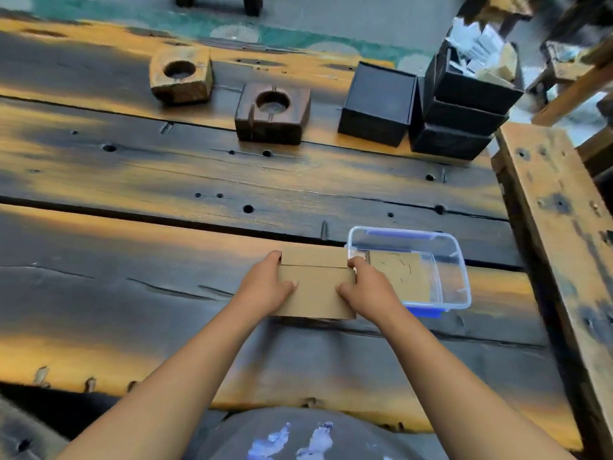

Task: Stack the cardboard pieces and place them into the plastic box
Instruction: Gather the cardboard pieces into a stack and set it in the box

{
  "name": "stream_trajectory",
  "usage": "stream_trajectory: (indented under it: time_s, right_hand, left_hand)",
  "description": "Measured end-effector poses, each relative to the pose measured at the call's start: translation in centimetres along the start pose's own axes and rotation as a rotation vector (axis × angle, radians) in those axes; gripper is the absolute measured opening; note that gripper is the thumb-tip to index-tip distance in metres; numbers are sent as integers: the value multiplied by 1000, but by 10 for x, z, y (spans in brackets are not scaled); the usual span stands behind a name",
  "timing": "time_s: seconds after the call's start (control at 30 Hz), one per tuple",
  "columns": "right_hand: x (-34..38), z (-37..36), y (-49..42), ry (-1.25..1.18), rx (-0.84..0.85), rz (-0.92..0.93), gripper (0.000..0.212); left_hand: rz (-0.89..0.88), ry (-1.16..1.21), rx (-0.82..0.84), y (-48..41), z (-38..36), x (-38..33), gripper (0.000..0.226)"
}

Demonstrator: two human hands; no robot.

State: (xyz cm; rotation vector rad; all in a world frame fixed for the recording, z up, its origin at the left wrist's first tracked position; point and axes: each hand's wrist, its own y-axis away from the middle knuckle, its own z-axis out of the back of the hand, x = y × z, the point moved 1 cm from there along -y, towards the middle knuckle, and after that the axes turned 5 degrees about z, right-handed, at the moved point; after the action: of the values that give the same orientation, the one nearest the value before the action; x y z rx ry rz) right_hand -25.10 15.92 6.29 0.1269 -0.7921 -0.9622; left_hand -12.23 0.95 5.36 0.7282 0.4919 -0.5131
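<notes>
A stack of brown cardboard pieces (316,287) lies on the wooden table, the top piece set slightly nearer me than the one beneath it. My left hand (265,287) grips the stack's left edge and my right hand (368,290) grips its right edge, thumbs on top. Just to the right stands a clear plastic box (461,260) with blue clips. Another cardboard piece (398,273) with pencil marks lies flat inside the box.
Two wooden blocks with round holes (180,74) (272,111) sit at the back. Black boxes (378,104) (464,104) stand at the back right, one holding white and tan scraps. A raised wooden beam (557,210) runs along the table's right side.
</notes>
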Motion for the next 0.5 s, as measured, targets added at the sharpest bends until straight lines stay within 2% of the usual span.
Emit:
stream_trajectory:
  time_s: [0.5]
  right_hand:
    - [-116,120,-20,-39,-114,18,43]
  left_hand:
    - [-95,12,-58,-9,-94,-140,58]
